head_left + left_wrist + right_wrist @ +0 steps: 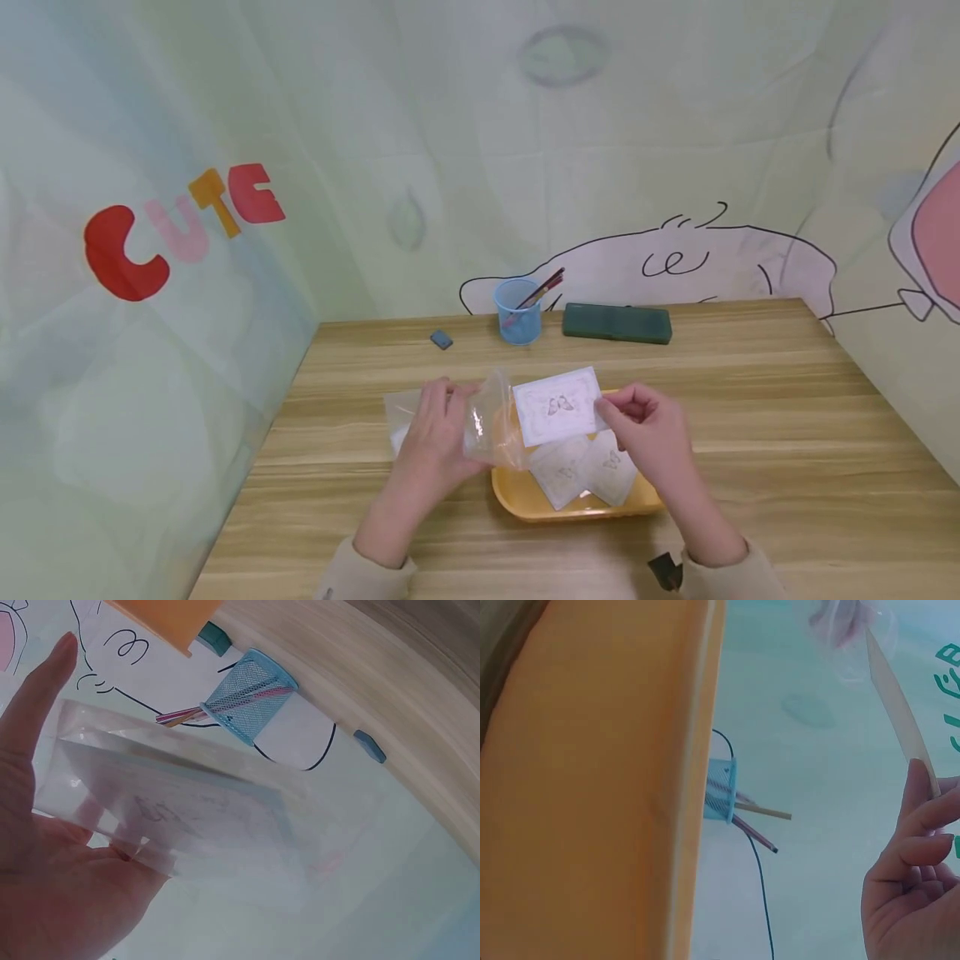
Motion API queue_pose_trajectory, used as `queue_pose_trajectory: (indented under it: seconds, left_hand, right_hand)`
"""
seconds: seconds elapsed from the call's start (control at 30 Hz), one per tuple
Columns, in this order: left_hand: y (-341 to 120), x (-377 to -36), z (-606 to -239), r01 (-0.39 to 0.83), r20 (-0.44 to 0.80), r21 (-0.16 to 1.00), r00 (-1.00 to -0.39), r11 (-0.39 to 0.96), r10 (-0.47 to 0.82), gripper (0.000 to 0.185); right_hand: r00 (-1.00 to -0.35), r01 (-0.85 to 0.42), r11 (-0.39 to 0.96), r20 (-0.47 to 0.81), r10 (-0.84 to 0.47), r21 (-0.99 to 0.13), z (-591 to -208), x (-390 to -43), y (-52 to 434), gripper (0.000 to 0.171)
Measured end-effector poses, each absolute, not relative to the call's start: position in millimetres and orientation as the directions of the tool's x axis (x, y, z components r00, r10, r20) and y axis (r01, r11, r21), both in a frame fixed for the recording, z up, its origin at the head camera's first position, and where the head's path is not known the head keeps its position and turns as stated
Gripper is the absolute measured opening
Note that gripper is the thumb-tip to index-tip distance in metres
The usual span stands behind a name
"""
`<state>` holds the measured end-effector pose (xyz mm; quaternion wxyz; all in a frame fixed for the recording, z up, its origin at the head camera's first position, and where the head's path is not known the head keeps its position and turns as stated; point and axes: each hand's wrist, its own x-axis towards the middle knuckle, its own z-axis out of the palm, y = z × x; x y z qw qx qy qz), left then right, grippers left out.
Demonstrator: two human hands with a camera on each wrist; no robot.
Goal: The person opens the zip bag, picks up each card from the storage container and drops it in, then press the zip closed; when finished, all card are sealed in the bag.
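Note:
My left hand [437,437] holds a clear plastic bag [487,425] over the left end of an orange tray [517,502]. The bag's mouth faces right, and pale paper with a faint print shows inside the bag [202,814] in the left wrist view. Between thumb and fingers, my right hand [651,433] pinches a white card [540,421] with a butterfly print by its right end. The card's left edge is right at the bag's mouth. Below it, more butterfly cards [561,473] lie overlapping in the tray.
Toward the back of the wooden table [787,400] stand a blue mesh cup [520,325] with several pencils or pens, and a dark green case [617,323]. A small blue-grey block [442,339] lies left of the cup. Near the right sleeve is a small black object [664,572].

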<state>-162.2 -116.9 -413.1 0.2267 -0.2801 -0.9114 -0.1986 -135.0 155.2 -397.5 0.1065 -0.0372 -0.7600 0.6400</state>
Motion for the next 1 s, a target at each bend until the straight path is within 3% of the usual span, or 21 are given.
queue_pose_trajectory:
  seconds: [0.2,0.67,1.0]
  left_hand:
    - [-115,-161,-411,0.585,0.493,0.235,-0.760,0.777,0.423,0.092]
    - [-112,-161,-411,0.587,0.517,0.217,-0.747,0.780,0.418,0.096]
    - [-112,-159,-411,0.575,0.500,0.238,-0.764,0.783,0.409,0.094]
  right_hand:
    - [-0.980,-0.093,0.141,0.116,0.164,-0.986,-404,-135,141,0.016]
    - [-0.996,0.082,0.041,-0.081,0.031,-0.996,-410,-135,115,0.020]
    - [-1.000,-0.012,0.155,0.009,-0.021,-0.988,-418,-141,105,0.016]
